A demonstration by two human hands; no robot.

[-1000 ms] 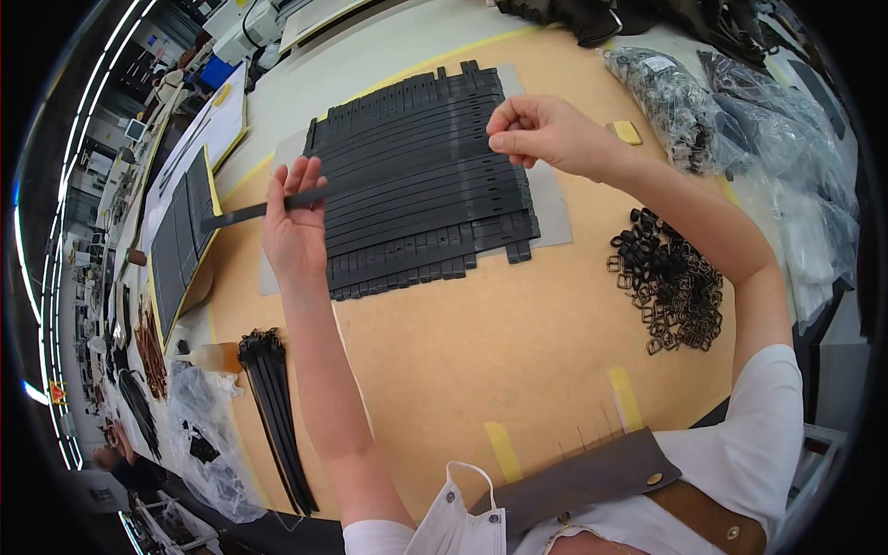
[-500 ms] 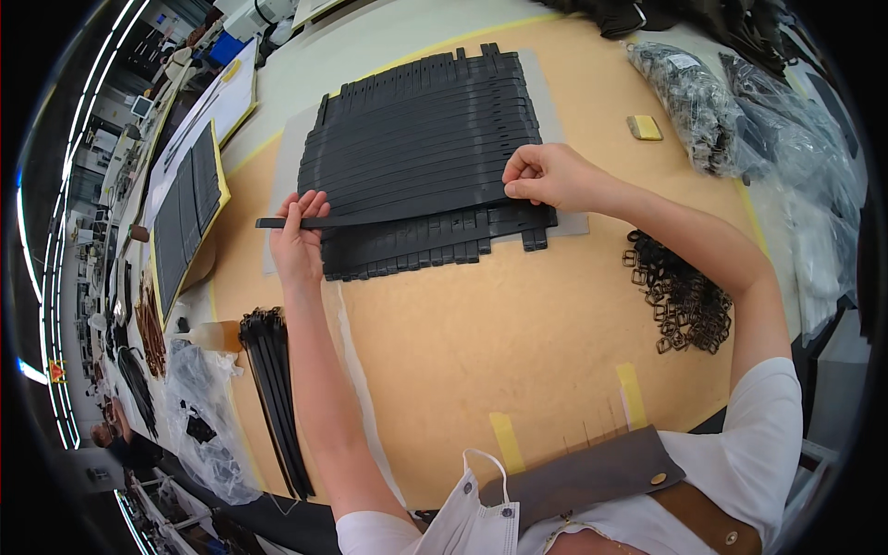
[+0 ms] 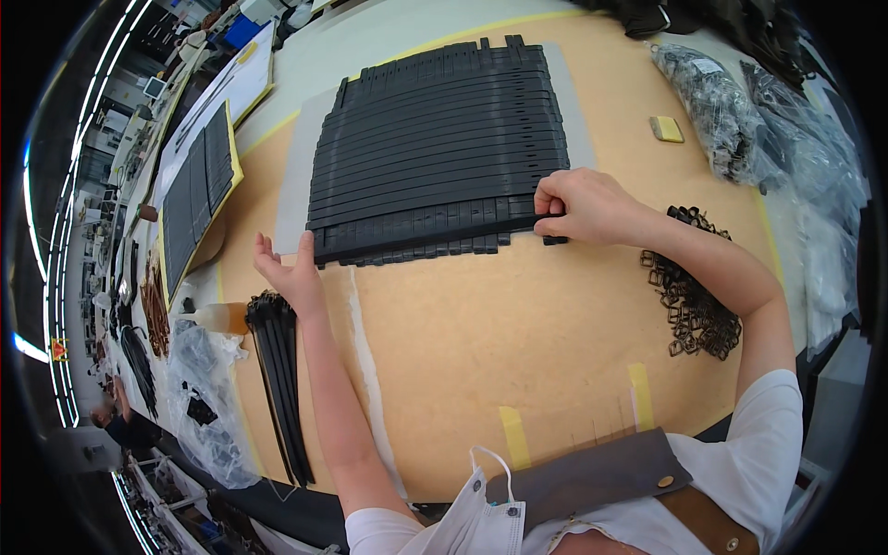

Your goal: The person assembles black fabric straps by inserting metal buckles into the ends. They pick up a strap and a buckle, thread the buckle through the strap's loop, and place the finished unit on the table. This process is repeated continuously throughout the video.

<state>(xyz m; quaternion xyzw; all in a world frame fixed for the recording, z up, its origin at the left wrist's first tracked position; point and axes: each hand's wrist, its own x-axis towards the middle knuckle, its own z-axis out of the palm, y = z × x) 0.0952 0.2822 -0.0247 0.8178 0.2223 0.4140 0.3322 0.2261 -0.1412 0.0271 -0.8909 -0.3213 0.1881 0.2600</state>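
Black strap (image 3: 435, 236) pinched by right hand (image 3: 578, 205); left hand (image 3: 289, 268) splayed.

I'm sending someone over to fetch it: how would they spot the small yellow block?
On the tan worktable, look past the sheet of black straps towards the clear bags. The yellow block lies alone between them, the only bright yellow piece there.

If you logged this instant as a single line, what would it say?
left hand: open, at left end of the strap rows | right hand: pinching right end of nearest black strap | pile of black buckles: beside right forearm
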